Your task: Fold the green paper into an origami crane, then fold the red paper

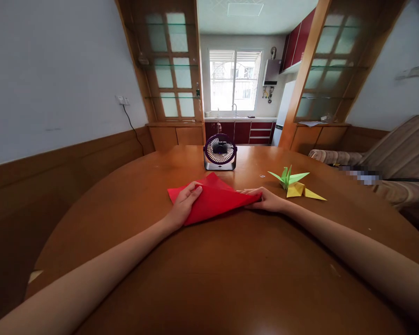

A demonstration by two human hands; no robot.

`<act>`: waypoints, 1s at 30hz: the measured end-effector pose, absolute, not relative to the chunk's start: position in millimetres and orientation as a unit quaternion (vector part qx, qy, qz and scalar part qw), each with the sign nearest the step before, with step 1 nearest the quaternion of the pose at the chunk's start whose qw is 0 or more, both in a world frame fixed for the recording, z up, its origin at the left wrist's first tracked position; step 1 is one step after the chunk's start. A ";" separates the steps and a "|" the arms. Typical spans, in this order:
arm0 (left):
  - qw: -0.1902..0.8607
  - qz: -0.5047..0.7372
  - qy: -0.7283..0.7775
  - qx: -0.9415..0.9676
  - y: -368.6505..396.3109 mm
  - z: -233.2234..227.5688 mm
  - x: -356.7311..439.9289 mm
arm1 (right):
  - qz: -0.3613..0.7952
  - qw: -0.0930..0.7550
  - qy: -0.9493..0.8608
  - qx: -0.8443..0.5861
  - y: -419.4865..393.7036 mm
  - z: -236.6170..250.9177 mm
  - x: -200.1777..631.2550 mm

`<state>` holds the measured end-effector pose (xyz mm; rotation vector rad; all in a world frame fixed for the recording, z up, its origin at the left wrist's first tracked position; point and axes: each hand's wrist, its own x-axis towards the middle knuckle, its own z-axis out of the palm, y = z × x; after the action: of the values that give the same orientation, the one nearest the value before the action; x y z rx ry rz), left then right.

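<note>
A folded sheet of red paper point(216, 202) is held between my two hands, tilted just above the brown table. My left hand point(185, 203) grips its left part, the thumb on the near face and the other fingers hidden behind. At the right corner, my right hand point(263, 200) pinches the paper between thumb and fingers. One red point sticks up behind the near layer. To the right of my right hand stand a green origami crane point(287, 177) and a yellow folded-paper piece point(296, 190), touching or overlapping in this view.
A small dark purple desk fan point(219, 150) stands on the round wooden table point(212, 279) beyond the paper. A striped sofa point(398, 153) is at the right. Behind the table are wooden cabinets point(176, 136) and a kitchen with a window point(234, 79).
</note>
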<state>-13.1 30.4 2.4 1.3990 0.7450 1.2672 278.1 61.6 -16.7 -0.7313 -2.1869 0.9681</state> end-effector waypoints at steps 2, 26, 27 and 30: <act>0.515 0.549 0.321 0.575 31.0 3.5 -13.6 | 0.387 0.332 -0.804 -0.306 60.8 -17.9 276.5; 0.297 0.538 0.470 0.633 78.7 -6.2 -54.3 | 0.440 0.459 -0.676 -0.373 53.3 -8.9 271.1; 0.283 0.525 0.485 0.639 79.8 -6.7 -55.7 | 0.424 0.461 -0.679 -0.383 53.8 -8.5 271.1; 0.240 0.485 0.517 0.663 81.3 -6.5 -59.1 | 0.387 0.459 -0.690 -0.403 55.8 -9.2 271.5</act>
<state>-59.1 81.3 -6.5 1.8161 1.4165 1.3264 271.5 55.8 -9.2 -0.9925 -1.6993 0.9538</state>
